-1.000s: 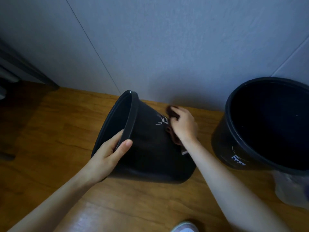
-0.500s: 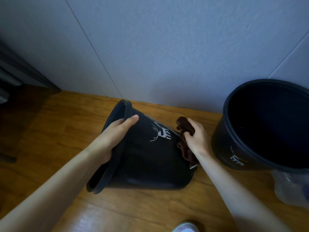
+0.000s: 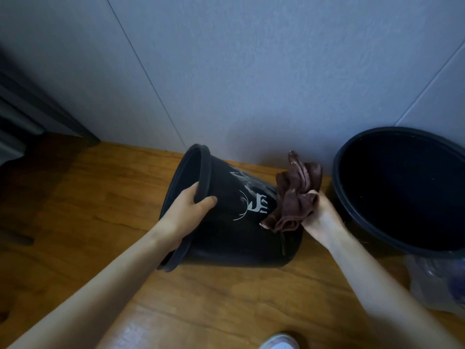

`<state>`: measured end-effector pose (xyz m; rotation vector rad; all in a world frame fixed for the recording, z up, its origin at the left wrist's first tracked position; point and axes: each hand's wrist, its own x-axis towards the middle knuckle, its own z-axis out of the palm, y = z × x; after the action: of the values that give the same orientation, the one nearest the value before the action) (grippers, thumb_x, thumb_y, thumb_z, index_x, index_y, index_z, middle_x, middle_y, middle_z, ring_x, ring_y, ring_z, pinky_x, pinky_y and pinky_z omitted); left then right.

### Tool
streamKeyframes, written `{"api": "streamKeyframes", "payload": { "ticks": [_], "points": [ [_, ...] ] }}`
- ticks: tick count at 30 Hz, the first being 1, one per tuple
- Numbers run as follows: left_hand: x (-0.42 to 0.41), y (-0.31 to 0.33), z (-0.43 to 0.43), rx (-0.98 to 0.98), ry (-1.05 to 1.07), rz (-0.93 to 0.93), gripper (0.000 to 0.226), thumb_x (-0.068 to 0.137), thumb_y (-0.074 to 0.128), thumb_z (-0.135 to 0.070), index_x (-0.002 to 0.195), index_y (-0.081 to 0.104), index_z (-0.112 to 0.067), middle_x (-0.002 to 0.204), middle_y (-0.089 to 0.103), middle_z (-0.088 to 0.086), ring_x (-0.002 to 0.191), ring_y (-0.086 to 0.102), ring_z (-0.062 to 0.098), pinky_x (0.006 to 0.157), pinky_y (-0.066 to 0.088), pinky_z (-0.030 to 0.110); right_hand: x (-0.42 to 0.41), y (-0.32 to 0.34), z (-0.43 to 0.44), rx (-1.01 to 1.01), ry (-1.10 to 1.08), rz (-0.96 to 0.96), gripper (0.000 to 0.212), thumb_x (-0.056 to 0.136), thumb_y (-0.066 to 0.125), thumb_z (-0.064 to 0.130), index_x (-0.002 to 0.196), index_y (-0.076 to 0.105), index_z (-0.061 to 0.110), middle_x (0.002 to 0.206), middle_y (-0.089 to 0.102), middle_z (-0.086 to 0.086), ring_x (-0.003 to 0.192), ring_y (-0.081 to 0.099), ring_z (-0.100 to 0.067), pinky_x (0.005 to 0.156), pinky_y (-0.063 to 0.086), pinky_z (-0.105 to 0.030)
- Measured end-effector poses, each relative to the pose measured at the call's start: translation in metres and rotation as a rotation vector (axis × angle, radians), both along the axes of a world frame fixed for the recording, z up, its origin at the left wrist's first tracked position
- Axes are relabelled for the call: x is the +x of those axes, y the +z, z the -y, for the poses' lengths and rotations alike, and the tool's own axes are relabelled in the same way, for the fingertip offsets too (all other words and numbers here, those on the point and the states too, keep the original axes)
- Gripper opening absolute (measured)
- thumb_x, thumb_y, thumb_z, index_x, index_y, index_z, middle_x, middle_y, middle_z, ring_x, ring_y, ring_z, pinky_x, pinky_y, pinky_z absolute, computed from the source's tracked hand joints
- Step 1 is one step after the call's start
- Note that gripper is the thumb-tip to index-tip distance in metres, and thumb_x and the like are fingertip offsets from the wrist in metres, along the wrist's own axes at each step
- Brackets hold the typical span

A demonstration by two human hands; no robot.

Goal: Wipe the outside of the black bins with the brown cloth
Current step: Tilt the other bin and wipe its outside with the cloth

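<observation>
Bins of black plastic stood on a wooden floor [image 3: 100, 210] against a pale wall [image 3: 251, 71]. One tipped bin [image 3: 234, 238] lay on its side, its open mouth turned to the left and its base toward the right. The left hand [image 3: 186, 215] was clamped over its rim, thumb on the outer wall and fingers curled inside. On the bin's upper side a white printed emblem [image 3: 256, 206] showed, a deer-like figure with thin curved lines sweeping off it; more pale strokes ran above it toward the rim, but no lettering could be read there.

The right hand [image 3: 319, 217] was closed around a bunched brown cloth [image 3: 294, 197]. The cloth rose in folds above the fist, and its lower edge touched the tipped bin near the base, just right of the emblem.

A second bin, the upright bin [image 3: 349, 159], stood at the right near the wall, its dark inside facing the camera, close beside the right hand. Below it at the right edge lay a crumpled clear plastic bag [image 3: 437, 285]. The toe of a light shoe [image 3: 280, 342] showed at the bottom edge. Dark furniture [image 3: 25, 117] filled the left edge, too dim to make out.
</observation>
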<state>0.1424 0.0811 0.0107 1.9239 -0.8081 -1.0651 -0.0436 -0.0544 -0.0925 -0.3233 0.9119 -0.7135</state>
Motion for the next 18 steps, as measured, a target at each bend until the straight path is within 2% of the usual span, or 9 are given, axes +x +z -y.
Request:
{"api": "streamKeyframes", "payload": {
  "ticks": [2, 5, 8, 10, 15, 18],
  "points": [
    [-0.002, -0.002, 0.001, 0.001, -0.024, 0.018, 0.02, 0.094, 0.05, -0.012, 0.109, 0.054, -0.024, 0.097, 0.064, -0.009, 0.093, 0.06, 0.007, 0.076, 0.047, 0.02, 0.002, -0.001, -0.001, -0.078, -0.003, -0.011, 0.052, 0.092, 0.034, -0.006, 0.133, 0.049, 0.023, 0.123, 0.058, -0.01, 0.107, 0.06, -0.026, 0.085, 0.051, -0.038],
    [-0.005, -0.002, 0.002, -0.006, -0.041, 0.031, 0.019, 0.094, 0.049, -0.012, 0.109, 0.054, -0.023, 0.095, 0.063, -0.01, 0.091, 0.059, 0.004, 0.073, 0.046, 0.017, 0.005, 0.002, -0.004, -0.161, 0.014, -0.033, 0.058, 0.09, 0.031, -0.013, 0.134, 0.047, 0.022, 0.119, 0.059, -0.006, 0.101, 0.062, -0.023, 0.071, 0.055, -0.034],
    [-0.007, 0.0, 0.004, -0.023, -0.053, 0.042, 0.02, 0.094, 0.049, -0.012, 0.095, 0.052, -0.031, 0.09, 0.061, -0.013, 0.082, 0.057, -0.001, 0.061, 0.046, 0.008, 0.008, 0.006, -0.007, -0.185, 0.076, 0.013, 0.05, 0.093, 0.035, -0.005, 0.133, 0.049, 0.022, 0.123, 0.059, -0.007, 0.108, 0.06, -0.025, 0.079, 0.053, -0.037],
    [-0.009, 0.0, 0.006, -0.023, -0.066, 0.062, 0.023, 0.095, 0.048, -0.012, 0.091, 0.049, -0.035, 0.088, 0.06, -0.015, 0.08, 0.056, -0.002, 0.059, 0.045, 0.008, 0.009, 0.008, -0.008, -0.232, 0.118, -0.053, 0.053, 0.091, 0.037, -0.01, 0.131, 0.05, 0.022, 0.119, 0.061, -0.006, 0.106, 0.061, -0.024, 0.081, 0.053, -0.037],
    [-0.011, 0.001, 0.01, -0.014, -0.035, 0.05, 0.016, 0.095, 0.047, -0.012, 0.101, 0.049, -0.027, 0.088, 0.059, -0.012, 0.081, 0.055, 0.001, 0.063, 0.041, 0.013, 0.015, 0.011, -0.008, -0.28, 0.068, -0.203, 0.042, 0.087, 0.037, -0.018, 0.113, 0.057, 0.008, 0.099, 0.065, -0.01, 0.09, 0.064, -0.022, 0.078, 0.054, -0.034],
    [-0.013, 0.001, 0.01, -0.002, -0.054, 0.073, 0.017, 0.095, 0.047, -0.013, 0.104, 0.047, -0.028, 0.088, 0.057, -0.016, 0.08, 0.054, -0.002, 0.062, 0.041, 0.011, 0.016, 0.013, -0.008, -0.383, 0.09, -0.359, 0.041, 0.089, 0.039, -0.015, 0.092, 0.062, 0.019, 0.091, 0.064, 0.0, 0.089, 0.062, -0.019, 0.074, 0.051, -0.027]
  ]
}}
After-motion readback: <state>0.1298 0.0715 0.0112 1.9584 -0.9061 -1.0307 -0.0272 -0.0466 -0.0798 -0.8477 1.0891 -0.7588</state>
